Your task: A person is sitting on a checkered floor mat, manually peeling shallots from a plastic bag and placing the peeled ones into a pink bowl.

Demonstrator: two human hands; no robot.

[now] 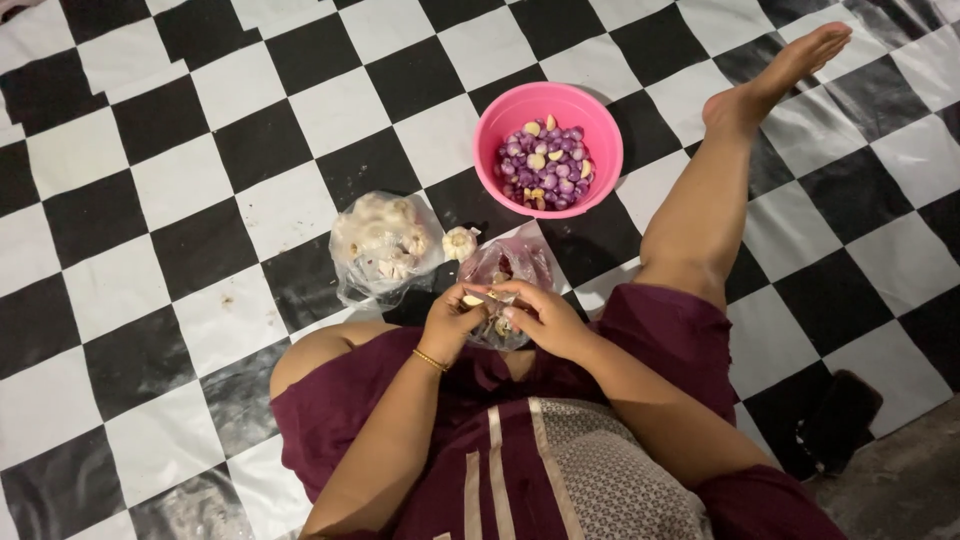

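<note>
Left hand (452, 318) pinched a garlic clove (472, 299); right hand (545, 318) closed, probably on a small knife. Pink bowl (548, 148) part-filled with peeled pieces; bag of garlic bulbs (383, 245) remained.

A pink plastic bowl (549, 110) stood on the black-and-white chequered floor mat (180, 190), holding peeled purple shallots (545, 170) and a few pale garlic cloves. Left of it lay a clear plastic bag of garlic bulbs (383, 245), with one loose garlic bulb (460, 242) just beside it. At the lower right the mat ended at bare grey floor (905, 490), where a dark object (838, 420) lay on the edge.
</note>
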